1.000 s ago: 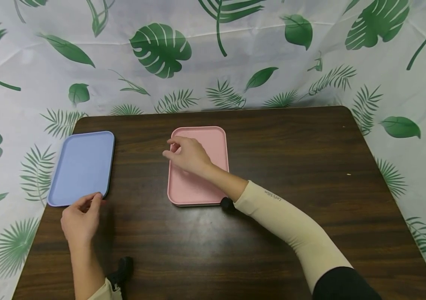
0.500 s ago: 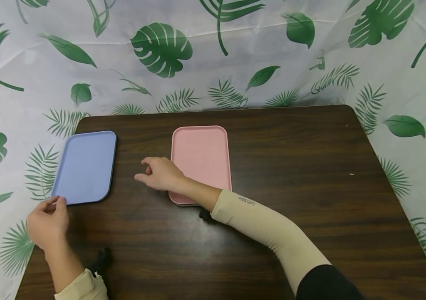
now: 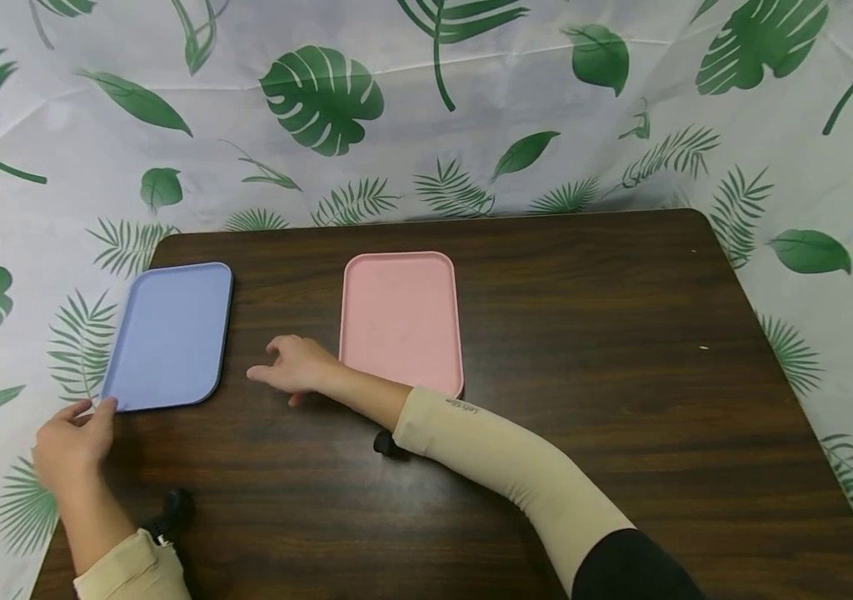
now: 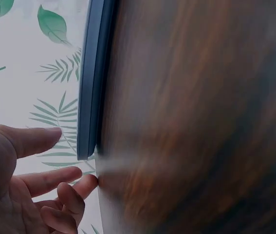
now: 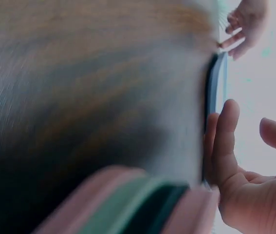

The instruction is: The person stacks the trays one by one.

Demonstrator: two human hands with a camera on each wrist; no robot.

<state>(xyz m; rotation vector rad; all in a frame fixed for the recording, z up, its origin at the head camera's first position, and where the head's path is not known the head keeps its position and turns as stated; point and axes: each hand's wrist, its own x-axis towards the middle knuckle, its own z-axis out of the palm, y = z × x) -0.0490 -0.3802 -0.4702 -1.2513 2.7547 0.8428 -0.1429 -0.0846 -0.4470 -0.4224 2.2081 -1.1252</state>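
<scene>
At the left table edge lies a blue rectangular tray (image 3: 167, 333). My left hand (image 3: 70, 446) is at its near-left corner; the left wrist view shows thumb and fingers spread around the corner of the tray's edge (image 4: 90, 92), gripping nothing. A pink tray (image 3: 400, 321) lies at mid-table, its near-left part hidden by my right forearm. Pink, green and dark layers (image 5: 123, 207) in the right wrist view show several trays stacked there. Between the blue and pink trays hovers my right hand (image 3: 295, 364), thumb and fingers apart, holding nothing.
The dark wood-grain table (image 3: 584, 333) extends to the right of the trays. A white cloth with green leaf prints (image 3: 471, 108) hangs behind and around it. Black wrist devices (image 3: 172, 508) jut out beside both forearms.
My right hand has moved left and toward me, off the pink tray. The left hand has slid left from the blue tray's near-right corner to its near-left corner. The trays stay in place.
</scene>
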